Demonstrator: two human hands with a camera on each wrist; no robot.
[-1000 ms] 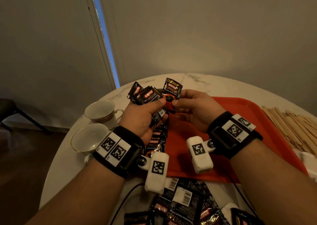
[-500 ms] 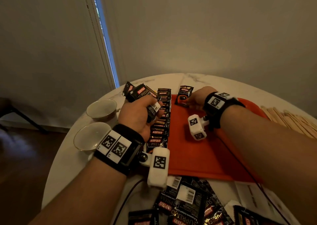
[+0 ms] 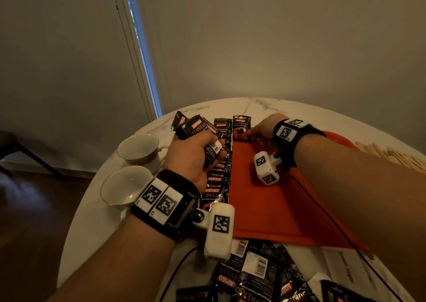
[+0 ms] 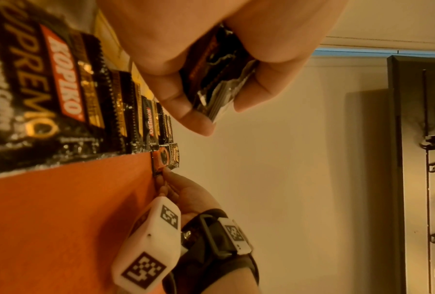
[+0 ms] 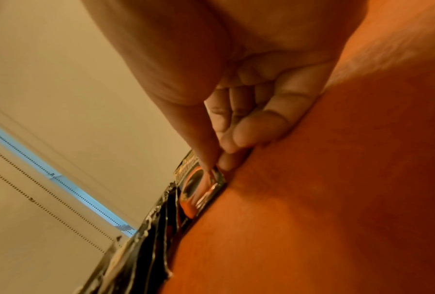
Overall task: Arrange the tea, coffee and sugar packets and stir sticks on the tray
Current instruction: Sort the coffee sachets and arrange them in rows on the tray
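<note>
Head view: left hand [image 3: 192, 157] curled around a bundle of black coffee packets [image 3: 200, 130], held above the left edge of an orange tray [image 3: 272, 209]. Right hand [image 3: 262, 128] reaching to the tray's far left corner, thumb and fingertips pinching the near edge of a single coffee packet [image 3: 241, 128] lying flat there. Row of overlapping coffee packets [image 3: 219, 175] laid along the tray's left side, just beside that single packet. Loose packets [image 3: 255, 276] heaped on the marble table [image 3: 92, 228] near the tray's front edge. Two teacups [image 3: 138, 148] on the table left of the tray; wooden stir sticks [image 3: 396, 155] piled at the far right, off the tray.

Left wrist view: fingers [image 4: 193, 117] and thumb clamped on the stacked packet edges [image 4: 218, 83]. Beyond them, the overlapping row [image 4: 125, 111] running along the orange tray [image 4: 60, 218], with the right hand [image 4: 186, 197] pinching the last packet [image 4: 164, 159] at its end.

Right wrist view: thumb and fingertips [image 5: 226, 159] pressed together on the packet's shiny edge [image 5: 198, 189], knuckles resting against the tray surface [image 5: 336, 199]. More packets [image 5: 148, 238] in a line beside it.
</note>
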